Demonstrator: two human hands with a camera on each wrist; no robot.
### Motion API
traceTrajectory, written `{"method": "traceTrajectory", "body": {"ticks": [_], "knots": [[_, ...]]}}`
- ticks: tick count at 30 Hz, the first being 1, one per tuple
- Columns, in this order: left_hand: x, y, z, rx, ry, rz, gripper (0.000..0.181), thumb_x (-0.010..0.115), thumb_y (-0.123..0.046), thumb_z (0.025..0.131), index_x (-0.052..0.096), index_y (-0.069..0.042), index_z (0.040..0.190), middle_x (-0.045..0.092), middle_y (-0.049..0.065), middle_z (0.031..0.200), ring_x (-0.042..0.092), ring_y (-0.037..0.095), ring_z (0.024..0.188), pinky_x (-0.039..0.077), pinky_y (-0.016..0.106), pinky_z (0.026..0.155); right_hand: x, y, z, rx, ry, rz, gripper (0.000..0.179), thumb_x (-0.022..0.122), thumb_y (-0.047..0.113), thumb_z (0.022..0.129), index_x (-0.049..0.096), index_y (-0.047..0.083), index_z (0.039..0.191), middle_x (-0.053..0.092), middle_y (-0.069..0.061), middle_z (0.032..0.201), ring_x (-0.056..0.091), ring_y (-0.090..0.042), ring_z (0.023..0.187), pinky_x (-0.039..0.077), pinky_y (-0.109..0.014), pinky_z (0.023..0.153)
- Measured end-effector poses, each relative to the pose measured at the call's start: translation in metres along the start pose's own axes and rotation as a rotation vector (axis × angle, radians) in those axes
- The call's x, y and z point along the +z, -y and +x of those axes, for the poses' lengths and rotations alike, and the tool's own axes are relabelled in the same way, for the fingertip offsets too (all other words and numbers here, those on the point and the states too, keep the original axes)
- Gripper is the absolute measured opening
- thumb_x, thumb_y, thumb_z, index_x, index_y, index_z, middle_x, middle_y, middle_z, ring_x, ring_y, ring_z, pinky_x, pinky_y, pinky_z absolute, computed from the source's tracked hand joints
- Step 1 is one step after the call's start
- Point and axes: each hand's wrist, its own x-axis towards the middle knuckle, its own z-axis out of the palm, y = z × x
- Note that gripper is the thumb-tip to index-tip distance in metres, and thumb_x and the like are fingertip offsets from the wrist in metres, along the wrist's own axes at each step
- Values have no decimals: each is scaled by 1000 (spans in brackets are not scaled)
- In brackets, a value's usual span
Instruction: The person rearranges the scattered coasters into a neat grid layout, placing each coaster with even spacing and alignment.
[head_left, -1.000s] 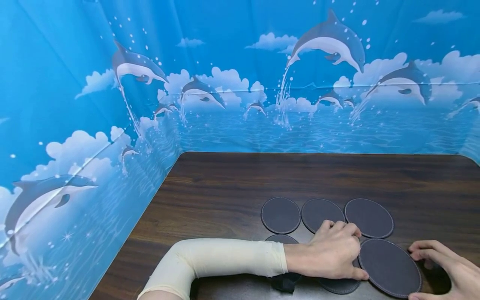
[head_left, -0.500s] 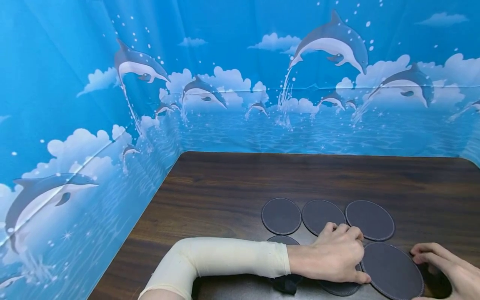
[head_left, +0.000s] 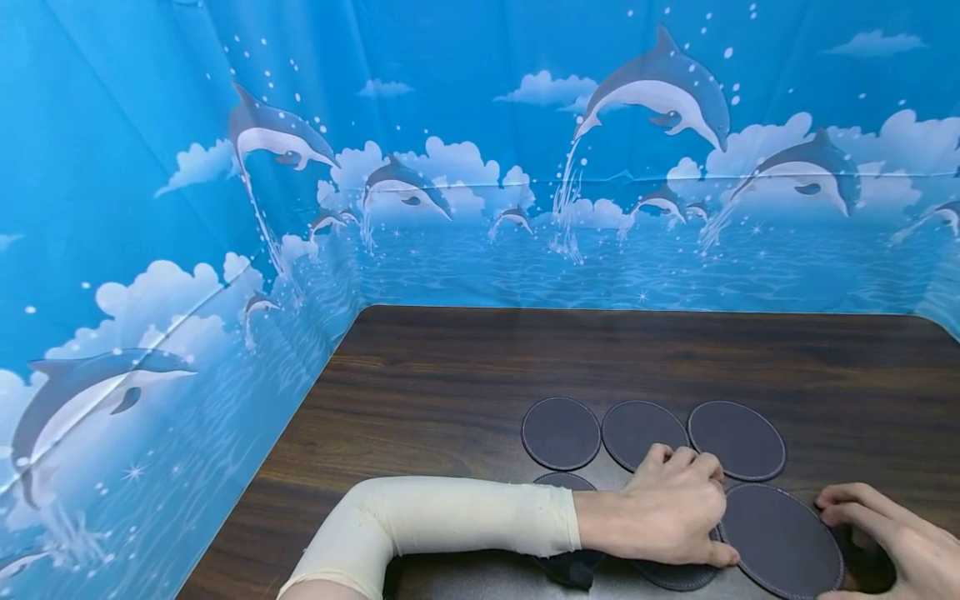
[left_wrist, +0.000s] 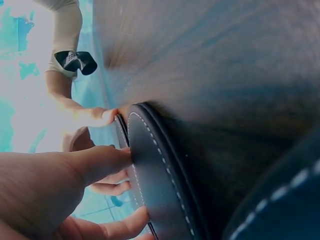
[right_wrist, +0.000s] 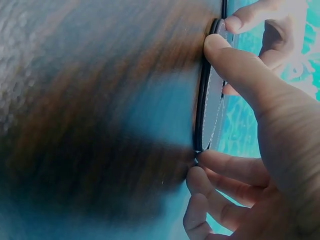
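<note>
Round dark leather coasters with stitched rims lie in two rows in the head view. My left hand (head_left: 675, 508) reaches in from the left over the front middle coaster (head_left: 678, 577), its fingers bent down and its thumb at the left edge of the front right coaster (head_left: 783, 542). Around that coaster's right side, my right hand (head_left: 892, 533) has curled fingers at the far edge and its thumb near the close edge. The right wrist view shows thumb and fingers spanning this coaster (right_wrist: 215, 100). In the left wrist view, thumb and fingertips press a coaster's stitched rim (left_wrist: 155, 170).
Three coasters form the back row: left (head_left: 561, 433), middle (head_left: 643, 429) and right (head_left: 737, 440). A front left coaster (head_left: 566, 481) is mostly hidden under the cream sleeve (head_left: 465, 512). A dolphin-print curtain (head_left: 487, 150) surrounds the wooden table (head_left: 420, 400).
The head view shifts slightly. Both hands stay at the front right coaster, which sits marginally nearer to me than a second ago.
</note>
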Motion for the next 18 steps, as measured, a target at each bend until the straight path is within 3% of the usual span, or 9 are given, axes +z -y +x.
{"method": "traceTrajectory", "body": {"ticks": [9, 15, 18], "knots": [[-4, 6, -3, 27, 21, -4, 37, 56, -73, 92, 63, -38, 84, 41, -21, 134, 42, 3, 118, 34, 30, 97, 2, 0, 3, -84, -56, 15, 62, 97, 33, 65, 66, -3, 105, 48, -14, 115, 41, 4, 76, 34, -27, 51], [-17, 19, -16, 16, -3, -30, 41, 52, -73, 93, 64, -35, 102, 42, -19, 136, 43, 4, 120, 35, 31, 98, -8, 6, 8, 30, 7, 17, 71, 96, 37, 67, 65, -6, 113, 54, -18, 115, 40, 5, 71, 34, -27, 48], [-23, 30, -26, 0, -45, -62, 42, 53, -71, 94, 66, -33, 107, 44, -17, 136, 43, 6, 122, 36, 31, 98, -12, 12, 12, 39, -46, -8, 71, 97, 38, 63, 66, -4, 111, 56, -17, 114, 38, 5, 69, 33, -27, 49]]}}
